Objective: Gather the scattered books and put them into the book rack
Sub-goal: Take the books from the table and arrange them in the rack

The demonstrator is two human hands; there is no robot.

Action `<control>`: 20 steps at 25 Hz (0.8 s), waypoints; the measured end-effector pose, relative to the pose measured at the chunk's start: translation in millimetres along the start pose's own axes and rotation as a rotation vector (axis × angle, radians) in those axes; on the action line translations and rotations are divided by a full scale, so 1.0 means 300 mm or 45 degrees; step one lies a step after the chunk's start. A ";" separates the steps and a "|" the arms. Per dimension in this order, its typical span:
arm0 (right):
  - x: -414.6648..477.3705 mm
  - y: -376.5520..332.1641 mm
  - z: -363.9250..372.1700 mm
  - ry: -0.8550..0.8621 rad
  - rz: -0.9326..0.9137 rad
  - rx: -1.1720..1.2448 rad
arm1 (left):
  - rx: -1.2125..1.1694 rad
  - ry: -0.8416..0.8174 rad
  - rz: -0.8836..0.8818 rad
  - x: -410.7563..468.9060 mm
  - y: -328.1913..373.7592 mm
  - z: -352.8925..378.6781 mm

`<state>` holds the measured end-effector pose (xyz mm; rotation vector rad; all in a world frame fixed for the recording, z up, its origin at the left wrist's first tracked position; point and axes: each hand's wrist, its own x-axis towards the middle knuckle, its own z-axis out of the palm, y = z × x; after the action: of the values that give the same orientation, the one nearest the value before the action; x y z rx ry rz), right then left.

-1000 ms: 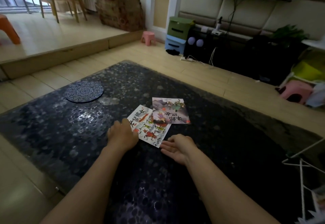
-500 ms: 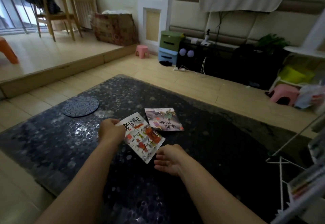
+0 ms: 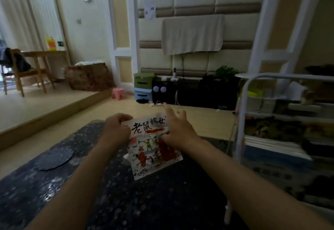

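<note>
Above the mat (image 3: 126, 202), book (image 3: 153, 150) left of rack (image 3: 241, 121)

Thin white picture book (image 3: 151, 148), red figures, upright and aloft, left of white book-filled rack (image 3: 241, 121).

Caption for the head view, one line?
Left hand and right hand hold a picture book over the mat, rack alongside.

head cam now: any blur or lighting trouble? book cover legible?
Head view: book title sharp and legible; rack at right blurred, shelf contents unreadable; mat dim, with speckled glare at left; wide-angle lens bows the rack's frame.
</note>
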<state>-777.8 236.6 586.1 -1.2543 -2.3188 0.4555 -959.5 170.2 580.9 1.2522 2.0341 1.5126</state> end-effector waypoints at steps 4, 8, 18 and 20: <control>-0.071 0.093 -0.322 0.009 -0.024 -0.126 | 0.000 -0.078 0.330 -0.085 0.265 0.115; -0.186 0.228 -0.561 0.174 0.012 -0.269 | 0.006 -0.167 0.511 -0.174 0.473 0.271; -0.470 0.728 -1.040 0.857 0.111 -0.458 | 0.258 -0.345 1.189 -0.371 0.975 0.820; -0.503 0.830 -1.065 0.879 0.147 -0.532 | 0.317 -0.353 1.240 -0.404 0.994 0.923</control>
<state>-360.7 262.6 695.9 -1.4434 -1.7882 -0.4044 -565.0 262.3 707.8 2.6230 1.4947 1.2760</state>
